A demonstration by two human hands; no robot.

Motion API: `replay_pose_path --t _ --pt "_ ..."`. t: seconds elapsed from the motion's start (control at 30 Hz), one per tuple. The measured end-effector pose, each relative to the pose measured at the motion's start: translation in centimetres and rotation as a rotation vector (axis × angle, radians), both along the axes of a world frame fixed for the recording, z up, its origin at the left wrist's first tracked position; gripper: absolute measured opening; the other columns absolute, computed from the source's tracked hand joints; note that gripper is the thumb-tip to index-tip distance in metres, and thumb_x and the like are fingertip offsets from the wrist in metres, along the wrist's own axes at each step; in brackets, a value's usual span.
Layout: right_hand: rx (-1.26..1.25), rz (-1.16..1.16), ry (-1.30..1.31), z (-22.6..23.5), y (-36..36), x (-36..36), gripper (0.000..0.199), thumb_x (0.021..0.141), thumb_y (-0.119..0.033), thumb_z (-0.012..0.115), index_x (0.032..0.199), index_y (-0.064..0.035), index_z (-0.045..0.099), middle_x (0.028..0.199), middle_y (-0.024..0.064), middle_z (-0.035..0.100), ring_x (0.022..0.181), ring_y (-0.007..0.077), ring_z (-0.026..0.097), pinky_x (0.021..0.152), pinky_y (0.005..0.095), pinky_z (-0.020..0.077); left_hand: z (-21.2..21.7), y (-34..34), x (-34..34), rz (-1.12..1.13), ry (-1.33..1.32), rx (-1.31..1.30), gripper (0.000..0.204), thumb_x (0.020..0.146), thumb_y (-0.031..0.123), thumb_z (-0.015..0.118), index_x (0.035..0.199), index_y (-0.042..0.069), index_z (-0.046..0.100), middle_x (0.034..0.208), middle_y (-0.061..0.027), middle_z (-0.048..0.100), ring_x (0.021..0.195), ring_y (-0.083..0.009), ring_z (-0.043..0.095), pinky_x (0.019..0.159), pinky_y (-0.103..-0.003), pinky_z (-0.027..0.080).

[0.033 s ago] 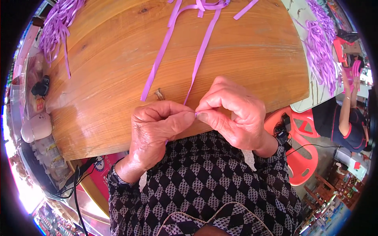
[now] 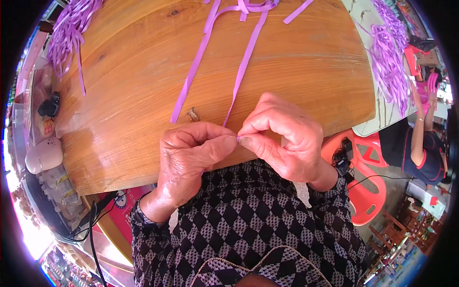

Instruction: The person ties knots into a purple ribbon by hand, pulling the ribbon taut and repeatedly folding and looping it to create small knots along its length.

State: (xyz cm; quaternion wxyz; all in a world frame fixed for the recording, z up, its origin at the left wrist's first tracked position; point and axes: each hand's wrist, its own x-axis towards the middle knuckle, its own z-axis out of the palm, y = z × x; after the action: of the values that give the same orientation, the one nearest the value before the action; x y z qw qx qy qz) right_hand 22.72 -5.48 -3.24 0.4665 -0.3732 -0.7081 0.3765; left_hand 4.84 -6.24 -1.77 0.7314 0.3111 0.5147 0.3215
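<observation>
A narrow purple ribbon (image 2: 245, 60) runs down the wooden table (image 2: 306, 71) from the far edge to my fingertips. My left hand (image 2: 196, 150) pinches it between thumb and forefinger, and a bit of purple shows below that hand. Touching the left fingertips, my right hand (image 2: 282, 136) pinches the same small spot, where a tiny purple piece is visible. The fingers cover most of that spot. Another ribbon strand (image 2: 193, 71) lies to the left, its cut end just beyond my left hand, apart from it.
Purple ribbon bundles hang at the far left (image 2: 74, 36) and lie on a pale table (image 2: 361, 125) at right. A short ribbon piece (image 2: 299, 12) rests at the far edge. An orange plastic chair (image 2: 368, 191) and another person (image 2: 423, 143) are at right. Black cables (image 2: 93, 239) hang at left.
My hands and the ribbon hold the same position. At right, the other person's arms have shifted slightly.
</observation>
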Motion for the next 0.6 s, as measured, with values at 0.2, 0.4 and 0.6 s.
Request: replay_pose_path --t 0.2,0.4,0.6 --pt "0.025 0.017 -0.038 0.03 0.13 0.29 0.018 0.067 -0.001 0.072 0.081 0.0034 0.061 0.073 0.0089 0.059 0.066 0.0197 0.052 0.057 0.0281 0.0405 -0.25 0.14 0.0 0.017 0.002 0.011 0.014 0.077 0.012 0.07 0.077 -0.001 0.064 0.061 0.0031 0.056 0.049 -0.0013 0.04 0.043 -0.017 0.029" --pt "0.167 -0.031 -0.051 -0.05 0.52 -0.47 0.032 0.06 -0.007 0.076 0.087 0.0031 0.062 0.077 0.0096 0.061 0.07 0.022 0.054 0.059 0.0293 0.0422 -0.44 0.15 0.22 0.055 -0.095 -0.029 0.015 0.077 0.012 0.069 0.077 -0.002 0.064 0.062 0.0011 0.057 0.048 -0.0022 0.041 0.043 -0.017 0.028" --pt "0.251 -0.018 -0.085 -0.71 0.23 -0.23 0.029 0.055 -0.001 0.075 0.08 0.0013 0.061 0.071 0.0089 0.059 0.06 0.0223 0.051 0.05 0.0306 0.039 -0.17 -0.2 -0.08 0.015 -0.087 0.014 0.012 0.079 0.009 0.068 0.08 -0.003 0.064 0.064 -0.0001 0.059 0.053 -0.0022 0.044 0.046 -0.017 0.033"
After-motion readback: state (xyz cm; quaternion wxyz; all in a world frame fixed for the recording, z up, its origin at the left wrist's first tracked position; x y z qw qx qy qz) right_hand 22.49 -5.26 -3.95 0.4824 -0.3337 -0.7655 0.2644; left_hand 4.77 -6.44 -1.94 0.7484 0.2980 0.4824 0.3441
